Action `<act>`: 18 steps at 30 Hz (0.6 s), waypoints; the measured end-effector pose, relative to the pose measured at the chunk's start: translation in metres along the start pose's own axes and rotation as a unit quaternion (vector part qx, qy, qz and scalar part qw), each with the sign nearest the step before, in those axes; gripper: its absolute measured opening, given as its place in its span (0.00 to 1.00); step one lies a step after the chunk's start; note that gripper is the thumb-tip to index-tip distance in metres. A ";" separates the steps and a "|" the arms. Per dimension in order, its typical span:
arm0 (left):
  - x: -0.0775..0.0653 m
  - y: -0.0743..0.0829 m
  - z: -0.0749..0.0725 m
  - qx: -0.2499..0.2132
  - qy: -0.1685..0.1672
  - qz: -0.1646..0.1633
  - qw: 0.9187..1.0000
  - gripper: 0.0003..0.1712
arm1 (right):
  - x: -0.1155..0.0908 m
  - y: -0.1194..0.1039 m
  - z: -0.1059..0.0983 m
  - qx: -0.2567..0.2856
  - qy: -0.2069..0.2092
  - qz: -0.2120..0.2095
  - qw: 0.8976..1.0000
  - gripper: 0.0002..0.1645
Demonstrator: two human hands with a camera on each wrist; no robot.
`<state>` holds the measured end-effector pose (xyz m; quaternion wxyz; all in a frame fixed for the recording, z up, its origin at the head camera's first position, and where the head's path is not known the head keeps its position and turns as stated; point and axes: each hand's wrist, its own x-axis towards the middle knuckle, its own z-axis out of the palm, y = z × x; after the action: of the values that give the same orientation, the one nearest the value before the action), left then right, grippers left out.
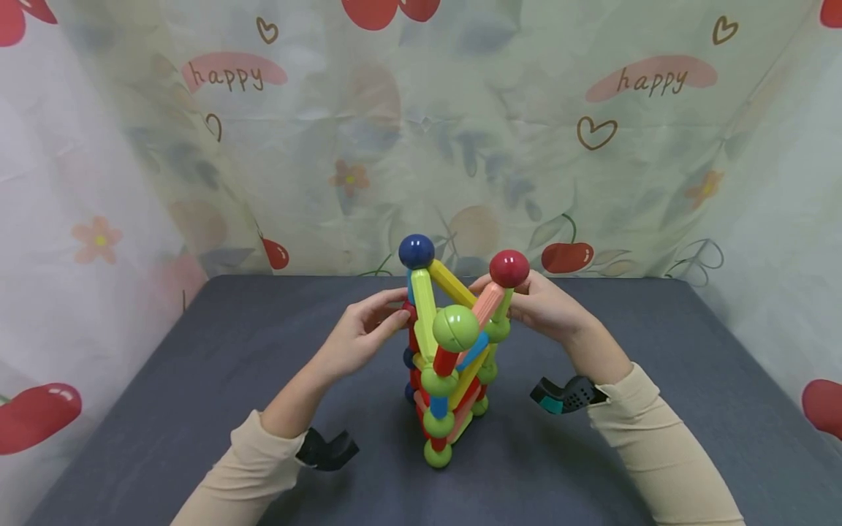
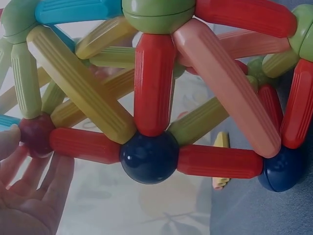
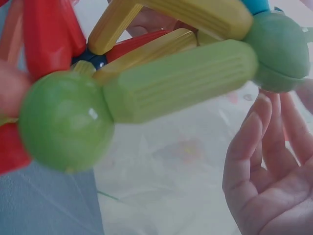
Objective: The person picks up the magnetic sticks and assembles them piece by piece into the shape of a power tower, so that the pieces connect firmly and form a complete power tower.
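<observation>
A tall tower of toy building sticks and balls (image 1: 439, 382) stands upright on the dark table, with a blue ball (image 1: 416, 251) and a bright red ball (image 1: 509, 269) at its top corners. My left hand (image 1: 358, 329) reaches in from the left and pinches a dark red ball (image 2: 37, 135) partway up, thumb on one side and fingers on the other. From the right, my right hand (image 1: 552, 307) holds a green ball (image 3: 281, 51) below the bright red one, its fingertips right against the surface. Part of that hand is hidden behind the tower's upper sticks.
The dark cloth-covered table (image 1: 197, 365) spreads around the tower. A printed curtain (image 1: 427, 146) hangs behind the table and along both sides. Black wrist cameras (image 1: 327, 449) sit at both cuffs, near the tower's lower part.
</observation>
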<state>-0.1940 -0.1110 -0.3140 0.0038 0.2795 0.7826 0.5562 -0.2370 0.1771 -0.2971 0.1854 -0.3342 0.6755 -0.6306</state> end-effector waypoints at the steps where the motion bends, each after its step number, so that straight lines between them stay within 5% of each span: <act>1: 0.000 0.000 0.000 -0.001 0.001 -0.001 1.000 0.24 | -0.005 0.000 -0.001 -0.005 0.006 -0.002 1.000 0.11; 8: 0.001 -0.002 0.001 -0.005 0.006 -0.006 1.000 0.24 | -0.034 0.000 -0.002 -0.059 0.012 -0.054 0.997 0.17; 14: 0.001 -0.003 0.000 -0.026 0.002 -0.004 1.000 0.25 | -0.042 0.005 0.006 -0.115 0.011 -0.052 0.992 0.20; 18: 0.006 -0.017 -0.006 -0.040 0.010 -0.003 0.999 0.23 | -0.042 0.008 0.010 -0.116 0.023 -0.052 0.992 0.20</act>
<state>-0.2086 -0.1176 -0.3246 0.0087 0.2713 0.7603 0.5901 -0.2023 0.1979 -0.3137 0.0970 -0.3731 0.7299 -0.5644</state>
